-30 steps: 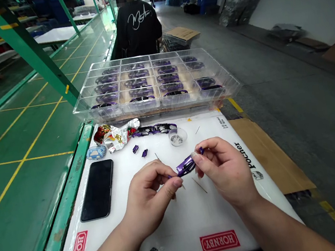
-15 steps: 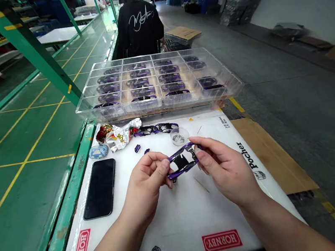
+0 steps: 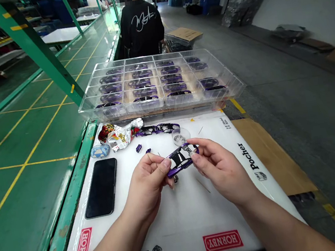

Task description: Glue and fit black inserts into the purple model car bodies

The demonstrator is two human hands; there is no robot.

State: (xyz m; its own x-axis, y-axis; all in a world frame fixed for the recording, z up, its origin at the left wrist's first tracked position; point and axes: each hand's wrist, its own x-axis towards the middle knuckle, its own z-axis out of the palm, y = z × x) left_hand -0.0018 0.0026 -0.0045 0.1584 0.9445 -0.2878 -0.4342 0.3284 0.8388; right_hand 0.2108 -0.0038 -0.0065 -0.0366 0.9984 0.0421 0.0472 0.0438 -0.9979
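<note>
Between my two hands is a purple and black model car body shell (image 3: 179, 157), tilted with its right end higher. My left hand (image 3: 150, 177) pinches its left end between thumb and fingers. At the other end, my right hand (image 3: 216, 164) grips the rim with thumb and forefinger. A small shiny part (image 3: 176, 179) shows just below the shell by my left fingertips; I cannot tell whether it is held. Beyond my hands lie more purple car shells (image 3: 158, 129), a round clear dish (image 3: 181, 136) with small bits in it and a little purple piece (image 3: 139, 148).
A clear compartment tray (image 3: 163, 100) with many purple shells stands across the far end of the white tabletop (image 3: 183, 225). At left lie a black phone (image 3: 101, 188), a blue-white packet (image 3: 100, 151) and a crumpled foil wrapper (image 3: 121, 136). A thin stick (image 3: 203, 185) lies near my right hand. A person in black (image 3: 142, 25) is ahead.
The shell has turned slightly in my hands, and its black inner surfaces now catch more light. My right hand has shifted a little to the left; both hands keep their hold.
</note>
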